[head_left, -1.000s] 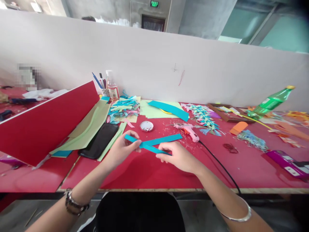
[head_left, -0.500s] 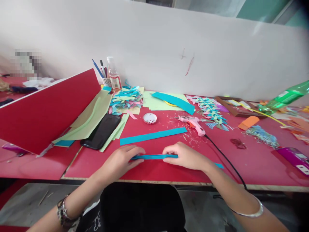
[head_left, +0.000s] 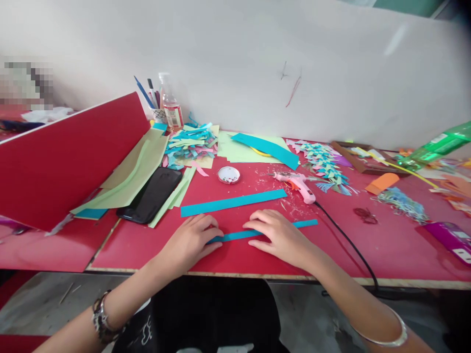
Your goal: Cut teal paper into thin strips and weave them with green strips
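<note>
A narrow folded blue paper strip lies along the red table near its front edge. My left hand is closed around the strip's left end, thumb on the near side and fingers on the far side. Over the strip's middle, my right hand has its fingers apart, with the thumb separated from them; the strip passes beneath the palm and comes out to the right. A wider flat blue paper strip lies just beyond both hands. The pink glue gun rests beyond my right hand.
A black phone, green paper sheets and a leaning red board are on the left. Behind are a pile of cut paper strips and a round lid. A black cable and green bottle are right.
My right hand has loosened from its pinch on the narrow strip, and its fingers have spread. The strip's right end now shows farther up the table. The view has shifted slightly.
</note>
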`<state>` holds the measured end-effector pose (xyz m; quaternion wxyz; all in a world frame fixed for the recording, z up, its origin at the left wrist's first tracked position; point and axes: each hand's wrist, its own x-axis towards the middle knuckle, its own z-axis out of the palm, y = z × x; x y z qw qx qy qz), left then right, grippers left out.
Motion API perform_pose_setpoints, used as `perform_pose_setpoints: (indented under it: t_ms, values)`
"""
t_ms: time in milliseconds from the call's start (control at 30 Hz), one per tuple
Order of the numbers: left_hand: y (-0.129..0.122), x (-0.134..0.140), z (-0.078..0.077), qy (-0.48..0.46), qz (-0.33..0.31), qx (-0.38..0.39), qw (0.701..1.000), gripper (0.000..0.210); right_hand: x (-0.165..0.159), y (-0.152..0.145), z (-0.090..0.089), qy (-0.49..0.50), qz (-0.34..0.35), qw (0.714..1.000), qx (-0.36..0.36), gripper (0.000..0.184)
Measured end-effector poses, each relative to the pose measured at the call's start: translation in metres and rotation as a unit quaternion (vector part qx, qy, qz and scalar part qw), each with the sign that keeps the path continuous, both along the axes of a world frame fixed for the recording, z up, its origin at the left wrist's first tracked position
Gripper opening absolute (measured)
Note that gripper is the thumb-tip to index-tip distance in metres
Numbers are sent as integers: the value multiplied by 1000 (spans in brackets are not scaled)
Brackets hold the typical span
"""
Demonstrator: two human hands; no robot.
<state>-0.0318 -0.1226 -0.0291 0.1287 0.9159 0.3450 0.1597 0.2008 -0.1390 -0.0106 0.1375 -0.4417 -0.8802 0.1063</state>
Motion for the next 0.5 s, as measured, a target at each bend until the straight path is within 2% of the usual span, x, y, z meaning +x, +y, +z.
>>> perform_pose_setpoints:
  t_ms: [133,233,367,500]
  values:
    - [2,1,-2,-14,5,-53,998,22,-6,-3,-15,14,3,998,65,19]
    - [4,1,-1,-11,6,-65,998,21,-7,-5,-23,23,-5,994,105,16]
    - [4,1,1,24,-7,-31,999,18,-10,-8,-23,2,4,987,163,17]
    - [-1,6,1,24,22,12,999,14,-22,-12,-21,-33,10,988,151,19]
